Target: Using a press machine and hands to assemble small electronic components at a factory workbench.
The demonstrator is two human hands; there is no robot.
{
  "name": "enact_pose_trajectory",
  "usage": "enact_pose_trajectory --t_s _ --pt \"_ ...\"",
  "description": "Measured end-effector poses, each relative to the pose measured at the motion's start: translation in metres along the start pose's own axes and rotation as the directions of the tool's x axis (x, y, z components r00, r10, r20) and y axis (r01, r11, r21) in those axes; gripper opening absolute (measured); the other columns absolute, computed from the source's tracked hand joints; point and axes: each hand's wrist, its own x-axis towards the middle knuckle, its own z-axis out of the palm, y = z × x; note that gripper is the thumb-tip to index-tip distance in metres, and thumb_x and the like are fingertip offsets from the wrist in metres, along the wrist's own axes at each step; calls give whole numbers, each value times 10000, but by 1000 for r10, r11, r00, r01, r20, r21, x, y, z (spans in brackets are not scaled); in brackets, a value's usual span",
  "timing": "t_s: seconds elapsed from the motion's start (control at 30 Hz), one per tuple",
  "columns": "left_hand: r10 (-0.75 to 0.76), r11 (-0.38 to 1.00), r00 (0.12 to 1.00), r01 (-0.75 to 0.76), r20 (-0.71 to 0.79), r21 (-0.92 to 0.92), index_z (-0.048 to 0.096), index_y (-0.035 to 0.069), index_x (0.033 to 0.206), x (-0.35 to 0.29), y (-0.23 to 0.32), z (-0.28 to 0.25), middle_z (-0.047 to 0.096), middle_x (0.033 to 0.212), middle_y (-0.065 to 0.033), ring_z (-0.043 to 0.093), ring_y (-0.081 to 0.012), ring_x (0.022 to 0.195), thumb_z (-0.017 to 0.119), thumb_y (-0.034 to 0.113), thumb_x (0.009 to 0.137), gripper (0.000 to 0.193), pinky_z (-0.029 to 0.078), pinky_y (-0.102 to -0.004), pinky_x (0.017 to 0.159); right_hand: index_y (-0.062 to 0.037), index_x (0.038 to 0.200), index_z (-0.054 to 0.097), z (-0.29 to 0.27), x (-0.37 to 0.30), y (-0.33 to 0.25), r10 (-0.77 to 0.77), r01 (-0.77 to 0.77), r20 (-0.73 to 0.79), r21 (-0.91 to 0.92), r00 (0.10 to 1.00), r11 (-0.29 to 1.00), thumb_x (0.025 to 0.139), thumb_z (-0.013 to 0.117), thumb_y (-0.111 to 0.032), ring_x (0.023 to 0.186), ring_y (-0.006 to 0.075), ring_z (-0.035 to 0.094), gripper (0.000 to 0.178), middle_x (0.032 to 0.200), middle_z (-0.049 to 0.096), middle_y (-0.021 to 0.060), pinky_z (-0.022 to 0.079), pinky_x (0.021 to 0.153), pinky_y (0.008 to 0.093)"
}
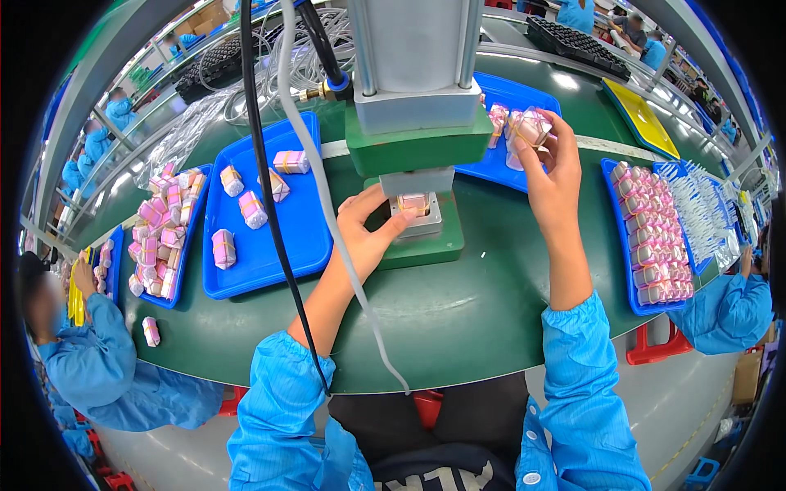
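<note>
My left hand point(365, 230) reaches under the press head point(420, 147). Its thumb and fingers close around a small pink-and-white banded bundle point(413, 202) in the metal fixture point(421, 223) on the green base. Part of that bundle hides behind the fingers and the upper die. Over the blue tray point(495, 173) at the back right, my right hand point(557, 176) grips another pink bundle point(530, 128) between thumb and fingers, with clear plastic about it. Beside it in that tray lies a further pink bundle point(497, 123).
Left of the press, a blue tray point(270, 277) holds several bundles. Another tray heaped with bundles point(160, 233) stands beyond it. Neatly rowed bundles point(653, 233) fill a right-hand tray. A black cable point(274, 204) and grey hose point(338, 237) hang before my left arm. Co-workers sit at both sides.
</note>
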Motion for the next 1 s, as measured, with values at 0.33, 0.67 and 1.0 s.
enact_pose_trajectory --t_s 0.33,0.67,1.0 --pt "13 998 999 -15 32 67 750 141 1069 1 -4 0 689 1226 -57 607 -215 1145 737 292 822 289 321 -398 1042 -49 1271 548 -1 0 0 3 -4 26 15 1000 1000 862 713 -99 971 191 607 444 1154 564 75 509 777 308" --pt "0 1000 999 -1 46 18 712 89 1128 0 0 -1 683 1223 -107 618 -245 1121 728 272 835 346 323 -413 1044 -45 1266 553 0 0 -5 21 -22 34 19 999 1000 847 714 -83 964 189 611 450 1156 567 74 509 779 306" --pt "-11 1000 999 12 48 -23 718 98 1130 0 -5 -1 686 1221 -97 620 -248 1128 735 287 831 354 331 -430 1046 -41 1270 554 1 0 -3 14 -15 42 22 999 1000 845 716 -90 952 185 616 458 1150 567 69 510 770 302"
